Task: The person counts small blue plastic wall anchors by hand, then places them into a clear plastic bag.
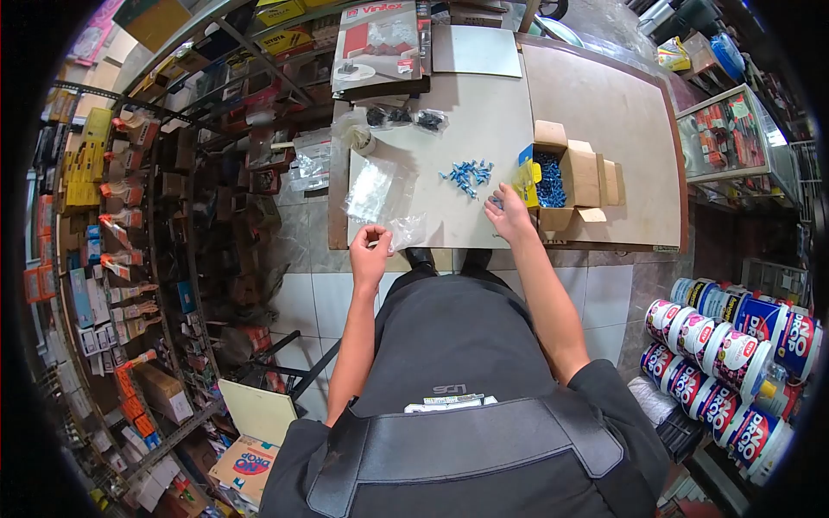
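My left hand [370,248] is closed in a pinch on a small clear plastic bag [409,231] at the table's near edge. My right hand [509,212] is cupped with curled fingers, and a bit of blue shows at the fingertips; it seems to hold a few small blue screw-like pieces. Just beyond it lies a loose pile of the same blue pieces [469,176]. To its right an open cardboard box [580,175] lies full of these blue pieces. More flat clear bags [380,192] are spread in front of my left hand.
Bags of dark parts [404,117] and a roll-like container [361,140] stand farther back on the table [604,95]. A Vinilex box [380,47] is at the back left. Shelves of goods [129,233] line the left; stacked paint pails [717,371] stand at the right.
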Action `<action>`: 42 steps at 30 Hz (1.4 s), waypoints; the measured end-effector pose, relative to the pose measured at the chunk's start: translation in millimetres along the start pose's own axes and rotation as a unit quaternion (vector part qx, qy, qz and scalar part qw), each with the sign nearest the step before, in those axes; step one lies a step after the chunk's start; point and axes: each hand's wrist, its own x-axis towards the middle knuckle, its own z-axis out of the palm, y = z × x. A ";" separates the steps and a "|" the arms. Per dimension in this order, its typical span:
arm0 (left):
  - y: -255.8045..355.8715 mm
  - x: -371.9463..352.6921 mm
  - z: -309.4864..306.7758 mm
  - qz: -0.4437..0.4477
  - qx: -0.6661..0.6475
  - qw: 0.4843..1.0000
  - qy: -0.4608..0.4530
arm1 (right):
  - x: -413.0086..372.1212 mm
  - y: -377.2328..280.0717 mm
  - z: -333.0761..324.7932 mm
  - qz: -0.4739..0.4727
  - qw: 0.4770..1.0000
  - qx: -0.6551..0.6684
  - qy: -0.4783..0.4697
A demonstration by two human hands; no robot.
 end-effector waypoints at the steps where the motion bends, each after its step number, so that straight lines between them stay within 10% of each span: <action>1: -1.1 0.2 -1.1 0.005 0.000 1.000 0.000 | -1.4 -2.6 6.9 0.000 1.000 -0.007 -0.003; 9: -2.8 -1.0 -2.4 0.002 -0.002 1.000 0.016 | -9.7 -18.2 24.3 0.007 0.999 -0.025 -0.040; 15: -0.3 -2.2 -3.1 -0.003 -0.004 1.000 0.027 | -32.6 -53.1 -1.2 -0.265 0.960 -0.090 0.007; 17: -0.2 -2.0 -3.4 -0.006 0.002 1.000 0.020 | -31.0 -71.1 -23.8 -0.450 0.803 -0.330 0.208; 23: 1.4 1.1 5.1 -0.006 0.007 1.000 0.014 | -17.6 -90.1 -67.4 -0.421 0.556 -0.710 0.101; 32: 2.8 5.8 15.2 -0.001 -0.007 1.000 0.000 | -20.2 -110.6 -49.8 -0.281 0.554 -0.781 0.071; 42: 6.8 10.4 19.8 0.000 -0.002 1.000 -0.007 | -29.8 -108.9 -76.5 -0.319 0.795 -0.509 0.088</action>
